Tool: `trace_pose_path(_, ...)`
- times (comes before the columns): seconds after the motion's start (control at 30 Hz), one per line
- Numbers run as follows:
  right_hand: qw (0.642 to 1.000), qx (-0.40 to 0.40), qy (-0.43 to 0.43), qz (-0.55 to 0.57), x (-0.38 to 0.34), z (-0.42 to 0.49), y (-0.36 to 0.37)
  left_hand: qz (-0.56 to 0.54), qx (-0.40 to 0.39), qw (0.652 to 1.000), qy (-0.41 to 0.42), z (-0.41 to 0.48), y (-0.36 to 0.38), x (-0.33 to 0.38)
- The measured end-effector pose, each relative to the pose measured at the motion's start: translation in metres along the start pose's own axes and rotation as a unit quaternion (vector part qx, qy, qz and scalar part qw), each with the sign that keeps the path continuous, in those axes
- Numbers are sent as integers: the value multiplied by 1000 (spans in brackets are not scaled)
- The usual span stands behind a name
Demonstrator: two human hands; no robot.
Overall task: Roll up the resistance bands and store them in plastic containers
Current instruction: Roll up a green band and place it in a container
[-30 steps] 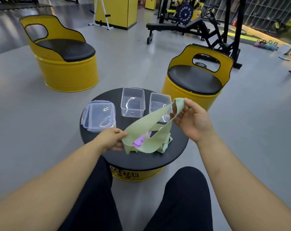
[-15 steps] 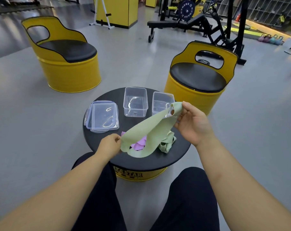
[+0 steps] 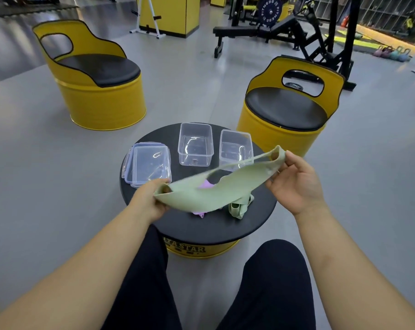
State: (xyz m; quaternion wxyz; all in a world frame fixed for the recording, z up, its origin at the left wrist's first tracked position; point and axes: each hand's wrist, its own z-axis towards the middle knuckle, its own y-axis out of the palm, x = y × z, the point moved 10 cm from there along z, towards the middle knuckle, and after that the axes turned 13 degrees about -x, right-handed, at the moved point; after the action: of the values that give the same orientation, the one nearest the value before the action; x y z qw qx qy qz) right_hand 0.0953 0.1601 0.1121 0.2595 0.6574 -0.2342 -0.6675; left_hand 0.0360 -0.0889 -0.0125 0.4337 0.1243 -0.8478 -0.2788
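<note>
A pale green resistance band point(image 3: 216, 186) hangs stretched above the round black table point(image 3: 194, 226). My left hand point(image 3: 149, 201) pinches its lower left end and my right hand point(image 3: 294, 184) pinches its upper right end. Under it lie a purple band point(image 3: 205, 185), mostly hidden, and another green band point(image 3: 239, 207), crumpled. Two clear plastic containers point(image 3: 195, 145) point(image 3: 236, 147) stand open at the table's far side. Stacked clear lids point(image 3: 148, 164) lie to their left.
Two yellow barrel chairs with black seats stand beyond the table, one far left point(image 3: 94, 75) and one right point(image 3: 287, 108). A weight bench and rack point(image 3: 285, 29) fill the back. My knees in dark trousers point(image 3: 273, 282) sit close under the table's near edge.
The green band has been lifted off the table and pulled out longer and flatter between my hands. My right hand moved right and my left hand rose a little.
</note>
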Motion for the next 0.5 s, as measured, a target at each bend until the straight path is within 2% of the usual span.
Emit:
trace_pose_path(0.1,1000,4,-9,-19,-7,1,-1,112,-1,993,-23,-4,-7,1)
trace_pose_path(0.2,994,-17,10,-105,-3,7,7,202,-25,977,-60,-5,-5,-8)
trace_pose_path(0.3,985,-41,16,-168,1,12,25,386,-51,916,-96,-8,10,-13)
trace_pose_path(0.37,975,-53,18,-216,2,15,40,436,-67,896,-45,-11,36,-2)
trace_pose_path(0.43,956,-63,23,-285,3,17,50,403,-117,906,56,-18,76,18)
trace_pose_path(0.5,942,-61,23,-330,1,16,56,377,-177,899,133,-29,116,35)
